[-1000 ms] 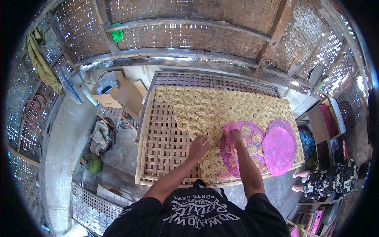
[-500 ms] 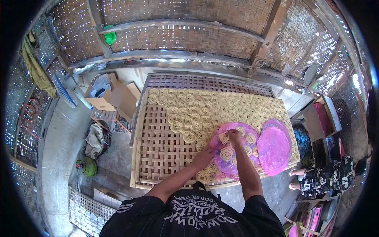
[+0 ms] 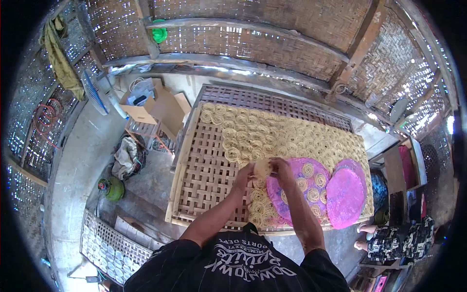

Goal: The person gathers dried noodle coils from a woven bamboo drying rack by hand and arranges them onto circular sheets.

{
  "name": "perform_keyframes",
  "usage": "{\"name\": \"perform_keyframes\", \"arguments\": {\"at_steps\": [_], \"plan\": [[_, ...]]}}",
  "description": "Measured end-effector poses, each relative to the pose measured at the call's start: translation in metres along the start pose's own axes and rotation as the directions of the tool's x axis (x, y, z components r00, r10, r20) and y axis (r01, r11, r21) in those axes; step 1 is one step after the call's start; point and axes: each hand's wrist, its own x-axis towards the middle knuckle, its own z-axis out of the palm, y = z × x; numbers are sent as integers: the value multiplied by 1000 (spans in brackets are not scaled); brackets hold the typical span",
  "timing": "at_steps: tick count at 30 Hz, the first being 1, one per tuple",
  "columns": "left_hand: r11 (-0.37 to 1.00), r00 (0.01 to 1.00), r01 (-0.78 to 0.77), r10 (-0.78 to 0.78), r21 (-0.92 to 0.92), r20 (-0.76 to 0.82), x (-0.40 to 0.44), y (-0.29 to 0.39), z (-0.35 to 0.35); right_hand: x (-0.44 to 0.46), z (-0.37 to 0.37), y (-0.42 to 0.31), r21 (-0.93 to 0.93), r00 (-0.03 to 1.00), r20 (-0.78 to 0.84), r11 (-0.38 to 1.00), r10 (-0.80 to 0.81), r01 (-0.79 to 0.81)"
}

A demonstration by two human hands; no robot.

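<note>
Between my two hands a pale round noodle nest (image 3: pixel 263 168) is held up over the woven bamboo rack (image 3: pixel 202 187). My left hand (image 3: pixel 244 175) closes on its left edge, and my right hand (image 3: pixel 281 170) pinches its right edge. Just under my right forearm lies a round pink mesh tray (image 3: pixel 292 168) with several noodle nests (image 3: pixel 308 170) on it. To its right is a second pink round (image 3: pixel 346 197), which bears no nests on the part I see. Rows of noodle nests (image 3: pixel 272 131) cover the rack's far and right portions.
A cardboard box (image 3: pixel 168 114) and a blue fan (image 3: pixel 93 92) stand at the left. On the floor are a green gas cylinder (image 3: pixel 113 189) and another rack (image 3: pixel 104 243) with round pieces. A person in patterned clothing (image 3: pixel 401 241) is at the right, near wooden shelving (image 3: pixel 394 170).
My right hand has lifted the noodle nest from above the pink tray and moved left to my left hand. My left hand has left the tray's edge. The view has shifted.
</note>
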Motion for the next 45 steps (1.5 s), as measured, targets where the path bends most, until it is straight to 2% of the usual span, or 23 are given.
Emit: {"name": "perform_keyframes", "arguments": {"at_steps": [1,3,4,5,6,7,8,9,11,15,16,19,22,25,27,28,30,32,34,37,40,43,45], "plan": [[998,999,35,-35,-54,5,2,9,-13,2,13,5,-17,999,49,1000,4,-3],[991,997,-66,71,116,-35,7,10,-44,9,27,24,-48,990,138,999,17,-11],[971,989,-132,144,201,-46,7,12,-54,28,17,50,-129,960,264,984,-89,127],[938,975,-194,217,286,-51,3,18,-61,29,25,53,-178,965,249,976,-81,128],[952,977,-180,203,247,-70,-3,27,-66,30,38,59,-227,970,234,966,-73,127],[920,972,-182,222,348,-80,-2,33,-73,31,49,64,-275,974,218,953,-68,128],[878,967,-177,241,445,-89,3,33,-83,36,54,73,-239,968,245,964,-59,119],[827,961,-169,258,536,-95,11,29,-92,46,60,85,-392,967,210,893,-147,221],[789,909,-303,407,535,-85,32,19,-109,62,78,97,-662,921,187,648,-343,376],[578,772,-418,632,701,-61,40,14,-107,64,91,97,-878,823,284,212,-492,429],[504,728,-432,685,748,-41,41,15,-105,64,93,95,-887,822,279,194,-496,418],[247,759,-311,646,918,84,47,20,-108,64,96,92,-907,833,263,170,-487,386],[123,739,-266,663,956,121,62,8,-124,60,95,89,-910,854,223,215,-470,356],[99,632,-260,769,960,92,72,1,-133,51,79,74,-916,834,146,246,-532,317],[169,725,-217,688,961,43,29,36,-111,51,46,73,-929,808,118,223,-578,295],[208,746,-244,664,947,46,23,43,-109,45,27,70,-939,719,96,176,-688,294],[290,784,-278,619,916,43,14,46,-112,44,-24,52,-959,771,-14,227,-637,171],[276,791,-268,610,923,47,9,47,-111,34,-73,34,-996,707,20,44,-707,72],[265,789,-291,610,919,74,4,47,-109,20,-109,20,-990,723,-133,66,-678,-120],[293,788,-325,609,899,86,11,35,-111,33,-150,17,-962,745,-229,29,-627,-271],[330,764,-339,644,881,53,19,22,-111,35,-151,15,-950,777,-231,-38,-586,-311],[319,796,-307,602,897,58,21,20,-113,42,-147,14,-944,768,-234,-49,-597,-326],[300,762,-343,643,890,77,11,26,-111,56,-165,29,-934,796,-175,-159,-579,-320]]}}
